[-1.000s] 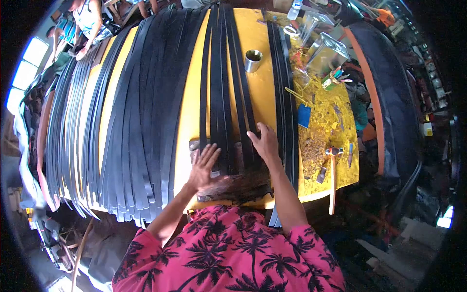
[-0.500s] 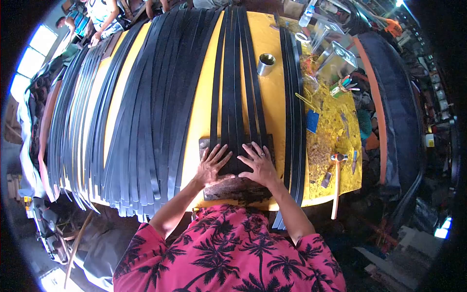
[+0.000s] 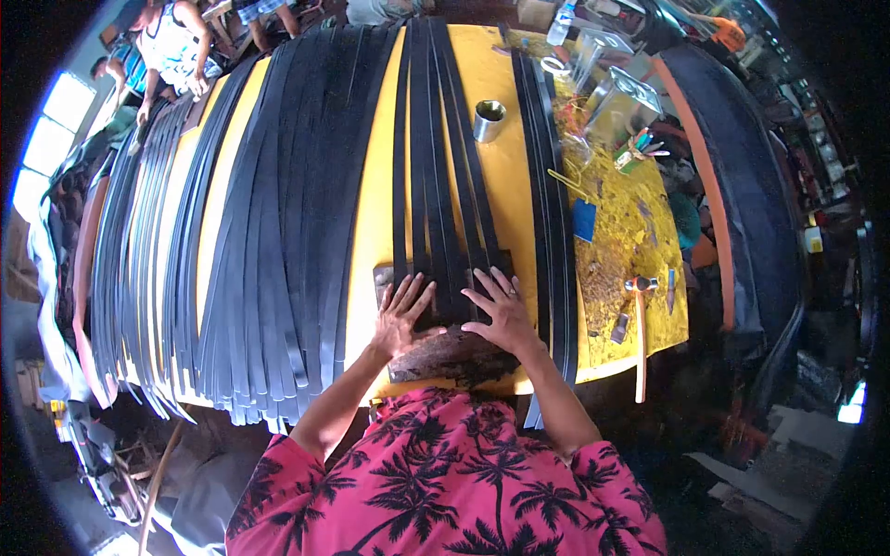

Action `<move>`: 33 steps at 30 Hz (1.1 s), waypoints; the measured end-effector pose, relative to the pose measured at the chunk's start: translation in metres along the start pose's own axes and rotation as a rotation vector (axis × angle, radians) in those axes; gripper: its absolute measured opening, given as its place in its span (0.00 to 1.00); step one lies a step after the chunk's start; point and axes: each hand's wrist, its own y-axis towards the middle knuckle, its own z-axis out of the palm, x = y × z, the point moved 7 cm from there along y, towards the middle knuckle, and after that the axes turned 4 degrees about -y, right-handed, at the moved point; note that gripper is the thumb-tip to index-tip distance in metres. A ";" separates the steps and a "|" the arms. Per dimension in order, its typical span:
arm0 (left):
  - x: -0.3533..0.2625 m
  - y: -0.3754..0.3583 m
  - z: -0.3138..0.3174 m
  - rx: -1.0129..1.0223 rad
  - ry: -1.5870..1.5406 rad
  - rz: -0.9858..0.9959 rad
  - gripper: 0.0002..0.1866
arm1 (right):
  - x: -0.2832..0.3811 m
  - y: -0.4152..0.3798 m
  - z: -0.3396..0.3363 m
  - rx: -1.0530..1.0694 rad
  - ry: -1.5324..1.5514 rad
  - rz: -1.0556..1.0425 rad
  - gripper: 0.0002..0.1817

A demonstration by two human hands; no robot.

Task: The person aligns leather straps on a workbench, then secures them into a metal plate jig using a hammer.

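Several long black strips (image 3: 434,185) run down the yellow table and end on a dark, worn board (image 3: 454,360) in front of me. Both palms lie on the strip ends. My left hand (image 3: 404,313) rests on the left side with its fingers spread, its thumb pointing inward. On the right side, my right hand (image 3: 501,310) lies flat with spread fingers and a ring on one of them. The hands are apart, and black strip shows between them. Parts of the strip ends are hidden under the palms.
A wide bundle of black strips (image 3: 287,204) covers the table's left. A metal cup (image 3: 489,120) stands beyond the board. To the right lie more strips (image 3: 549,204), a hammer (image 3: 641,324), a blue square (image 3: 584,221) and a pen holder (image 3: 635,153). Another person (image 3: 176,51) works at the far left.
My hands stay spread on the strips, with only a slight shift. The view has tilted a little, and the person at the far left has come further into sight, an arm over the strips.
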 end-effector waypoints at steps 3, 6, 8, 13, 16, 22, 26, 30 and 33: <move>-0.003 0.002 0.000 0.041 0.033 0.025 0.38 | -0.001 -0.013 0.004 0.009 -0.020 0.055 0.37; -0.003 0.002 0.005 0.108 0.092 0.076 0.33 | 0.004 -0.017 0.009 -0.066 -0.012 0.087 0.36; -0.002 0.002 0.009 0.141 0.129 0.084 0.33 | 0.004 -0.015 0.013 -0.076 -0.018 0.104 0.36; 0.000 -0.001 0.011 0.144 0.112 0.086 0.34 | 0.002 -0.018 0.016 -0.097 -0.023 0.136 0.36; -0.003 0.000 0.007 0.152 0.113 0.088 0.34 | 0.004 -0.022 0.020 -0.120 -0.036 0.158 0.37; 0.000 -0.014 -0.004 0.118 0.003 0.052 0.41 | 0.012 -0.046 0.002 -0.180 -0.024 0.272 0.38; 0.019 -0.062 -0.027 0.044 -0.101 -0.137 0.49 | -0.018 -0.108 -0.008 -0.409 0.002 0.467 0.35; 0.033 -0.119 -0.056 -0.171 -0.104 -0.267 0.40 | -0.047 -0.182 -0.006 -0.626 0.099 0.743 0.26; 0.045 -0.143 -0.069 -0.294 -0.088 -0.267 0.33 | -0.073 -0.208 -0.012 -0.646 0.180 0.915 0.23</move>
